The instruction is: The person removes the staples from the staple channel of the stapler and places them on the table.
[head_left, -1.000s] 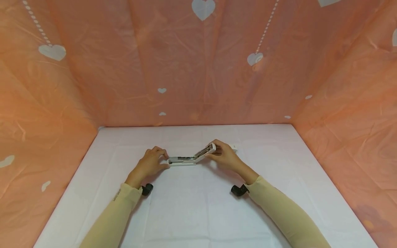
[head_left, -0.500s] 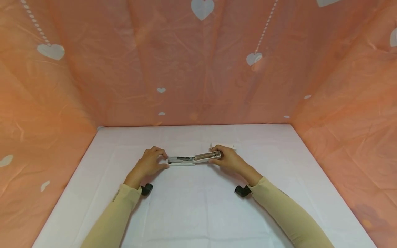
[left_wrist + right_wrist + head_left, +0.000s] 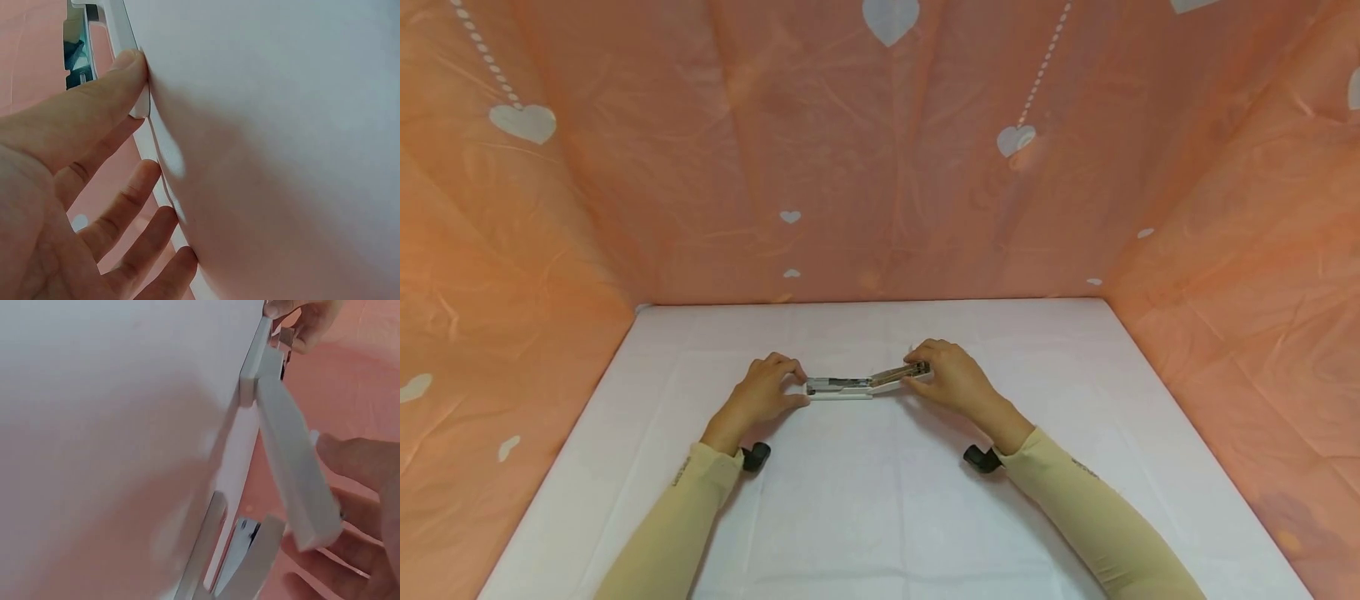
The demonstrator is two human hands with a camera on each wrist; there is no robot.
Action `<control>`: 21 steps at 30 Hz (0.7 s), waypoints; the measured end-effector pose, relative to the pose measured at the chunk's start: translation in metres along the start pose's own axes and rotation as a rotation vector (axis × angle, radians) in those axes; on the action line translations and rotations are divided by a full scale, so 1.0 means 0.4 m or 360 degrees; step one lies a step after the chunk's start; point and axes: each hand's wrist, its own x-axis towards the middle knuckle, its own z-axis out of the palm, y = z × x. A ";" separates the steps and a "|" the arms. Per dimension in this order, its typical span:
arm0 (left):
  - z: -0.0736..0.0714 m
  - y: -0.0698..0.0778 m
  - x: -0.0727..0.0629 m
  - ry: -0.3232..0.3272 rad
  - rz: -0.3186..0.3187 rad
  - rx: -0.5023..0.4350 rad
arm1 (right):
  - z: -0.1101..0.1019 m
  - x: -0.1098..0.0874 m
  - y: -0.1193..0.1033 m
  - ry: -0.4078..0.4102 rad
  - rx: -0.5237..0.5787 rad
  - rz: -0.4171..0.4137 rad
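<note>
A white stapler (image 3: pixel 839 397) lies on the table, folded out nearly flat with its metal inside showing. My left hand (image 3: pixel 763 392) pinches the left end of its base between thumb and index finger; in the left wrist view the other fingertips touch the tabletop. On the right, the stapler's top arm tilts up, and my right hand (image 3: pixel 951 379) holds its end between thumb and fingers. The right wrist view shows this white arm (image 3: pixel 294 465) from its smooth outer side. Its inside is hidden there.
A second white stapler (image 3: pixel 250 562) stands on the table close by my right hand, mostly hidden in the head view. White cloth covers the table (image 3: pixel 850 500). Orange sheets with hearts (image 3: pixel 891 167) hang along the back and sides. Each wrist carries a black camera (image 3: pixel 982 458).
My right hand has swung the stapler's top arm down from a steep tilt to almost flat, then slightly up again. The left hand has stayed in place on the base.
</note>
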 end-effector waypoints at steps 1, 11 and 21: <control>0.000 0.000 0.000 -0.0003 -0.0002 0.0000 | 0.001 0.003 -0.004 0.0046 0.0006 -0.0043; 0.000 -0.002 0.003 0.0003 0.0018 -0.0007 | 0.048 0.056 -0.080 0.0085 0.0431 -0.0210; -0.005 0.001 0.004 -0.0011 -0.0017 0.0010 | 0.114 0.106 -0.124 -0.0094 0.0495 -0.0160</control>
